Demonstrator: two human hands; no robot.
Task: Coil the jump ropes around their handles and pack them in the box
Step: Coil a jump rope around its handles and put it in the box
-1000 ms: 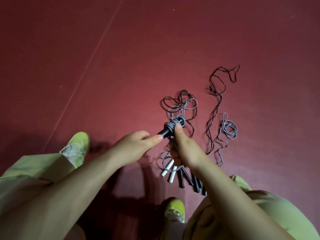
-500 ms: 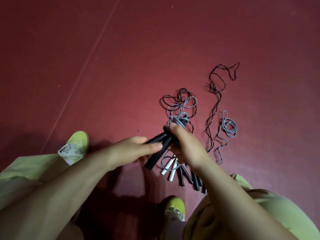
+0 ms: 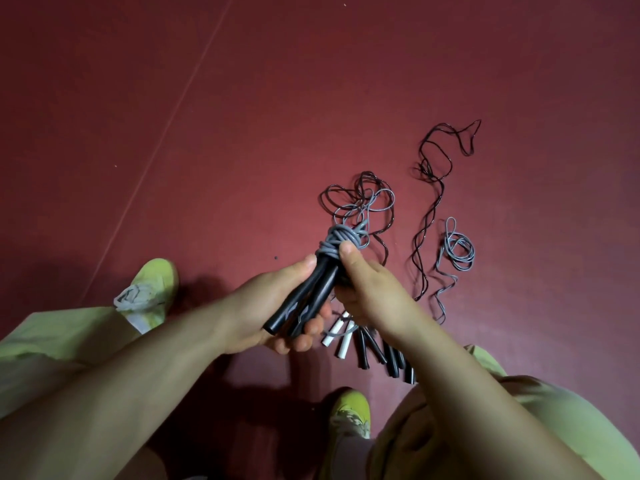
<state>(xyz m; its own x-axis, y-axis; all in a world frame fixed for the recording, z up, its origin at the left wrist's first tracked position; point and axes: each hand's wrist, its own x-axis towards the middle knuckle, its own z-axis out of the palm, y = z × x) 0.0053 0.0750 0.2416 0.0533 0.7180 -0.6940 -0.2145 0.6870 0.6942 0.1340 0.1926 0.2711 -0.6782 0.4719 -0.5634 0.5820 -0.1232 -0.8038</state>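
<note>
Hands both grip one pair of black handles [image 3: 308,296] above the floor [image 3: 242,133]: left hand [image 3: 273,306] wraps the ends, right hand [image 3: 367,289] pinches the grey rope [image 3: 341,239] coiled on top. Loose ropes [image 3: 429,209] lie beyond.

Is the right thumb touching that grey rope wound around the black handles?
Touching. The head view shows the right hand with its thumb tip pressed against the grey rope coil atop the black handles.

Loose ropes [image 3: 429,216] beyond handles [image 3: 377,351], perhaps tangled.
</note>
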